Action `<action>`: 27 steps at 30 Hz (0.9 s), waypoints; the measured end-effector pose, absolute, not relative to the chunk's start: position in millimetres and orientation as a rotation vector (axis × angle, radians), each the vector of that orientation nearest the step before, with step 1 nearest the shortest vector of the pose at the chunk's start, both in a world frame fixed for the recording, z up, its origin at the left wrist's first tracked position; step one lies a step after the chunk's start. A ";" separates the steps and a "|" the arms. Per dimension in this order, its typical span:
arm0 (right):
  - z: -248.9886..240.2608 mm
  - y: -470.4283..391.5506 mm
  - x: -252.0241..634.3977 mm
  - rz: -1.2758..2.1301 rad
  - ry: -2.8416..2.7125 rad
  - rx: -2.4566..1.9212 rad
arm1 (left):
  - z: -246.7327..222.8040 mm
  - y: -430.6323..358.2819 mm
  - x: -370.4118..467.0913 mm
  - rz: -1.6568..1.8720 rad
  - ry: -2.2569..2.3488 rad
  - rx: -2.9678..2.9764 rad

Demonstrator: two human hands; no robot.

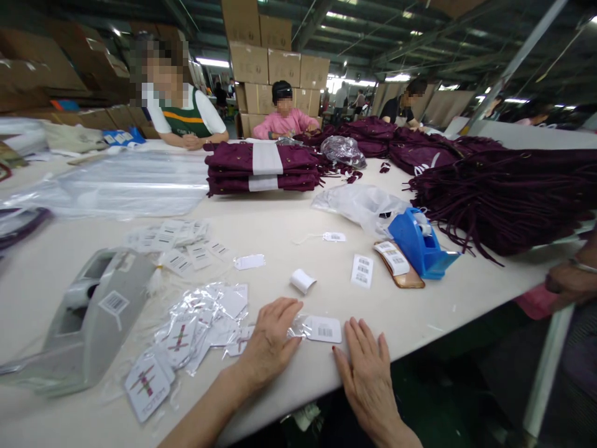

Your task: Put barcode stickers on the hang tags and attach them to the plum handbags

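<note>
A white hang tag (325,329) with a barcode lies on the table between my hands, a piece of clear plastic at its left end. My left hand (273,336) rests beside that plastic, fingers stretched out, thumb apart. My right hand (368,373) lies flat at the table's front edge, fingers spread, just right of the tag and holding nothing. Left of my left hand is a loose pile of white printed tags (180,336) in clear plastic. Beyond the tag sit a curled white label strip (303,281) and a flat barcode label sheet (362,270).
A grey tape dispenser (112,311) stands left, a blue one (420,242) right beside a phone (403,267). Bundled maroon bags (265,167) and a maroon pile (504,193) lie farther back. Clear plastic sheets (121,180) cover the left. A co-worker's hand (571,280) is at right.
</note>
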State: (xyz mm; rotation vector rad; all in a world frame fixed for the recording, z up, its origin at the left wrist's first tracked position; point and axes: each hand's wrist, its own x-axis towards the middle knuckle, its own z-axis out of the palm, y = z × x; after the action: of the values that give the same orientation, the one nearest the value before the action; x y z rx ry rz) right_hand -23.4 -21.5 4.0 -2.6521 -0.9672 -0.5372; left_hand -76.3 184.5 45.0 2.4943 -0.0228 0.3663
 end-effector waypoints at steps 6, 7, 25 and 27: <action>-1.0 -9.1 -27.1 -0.515 -0.912 -2.707 | 51.9 200.6 -66.4 0.120 0.023 2.664; 0.4 -7.1 -27.4 -0.505 -0.910 -2.714 | 51.3 200.2 -64.3 0.102 0.012 2.657; 20.2 18.1 -25.6 -0.269 -0.863 -2.686 | 75.1 199.2 -34.0 -0.335 0.308 2.603; 19.7 17.8 -25.3 -0.258 -0.853 -2.683 | 77.9 198.3 -28.1 -0.417 0.356 2.624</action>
State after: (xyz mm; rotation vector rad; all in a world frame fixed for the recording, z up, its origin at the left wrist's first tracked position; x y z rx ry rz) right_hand -25.3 17.8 19.7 -2.6830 -0.8531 -0.2580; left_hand -28.1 198.3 77.9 2.6241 0.3563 -0.4173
